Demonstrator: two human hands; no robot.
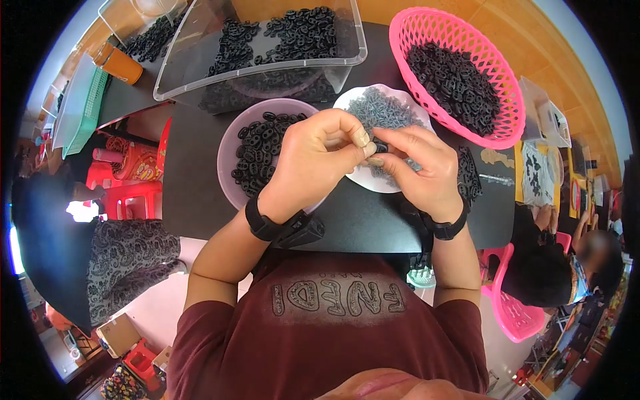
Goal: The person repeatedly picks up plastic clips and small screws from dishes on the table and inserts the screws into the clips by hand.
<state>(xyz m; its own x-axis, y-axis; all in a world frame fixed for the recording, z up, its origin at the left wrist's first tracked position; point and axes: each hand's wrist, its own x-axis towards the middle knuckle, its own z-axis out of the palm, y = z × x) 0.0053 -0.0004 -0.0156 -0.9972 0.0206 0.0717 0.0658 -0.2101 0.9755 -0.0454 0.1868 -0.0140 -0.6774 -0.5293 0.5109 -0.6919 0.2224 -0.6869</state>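
My right hand [423, 163] pinches a small black oval part [381, 146] between thumb and forefinger. Thumb and forefinger of my left hand [310, 153] are pressed together at the left end of that part; whatever they hold is too small to make out. Both hands meet above the edge of a white plate [365, 181] heaped with small grey screw-like pieces [383, 107]. Under my left hand stands a light purple bowl [229, 163] of black oval parts with holes [261, 150].
A clear plastic bin [260, 71] of black parts stands at the back. A pink basket [460, 27] with more is at the back right, near loose black parts [470, 177] on the dark table [200, 200]. An orange cup [119, 63] stands back left. People sit on both sides.
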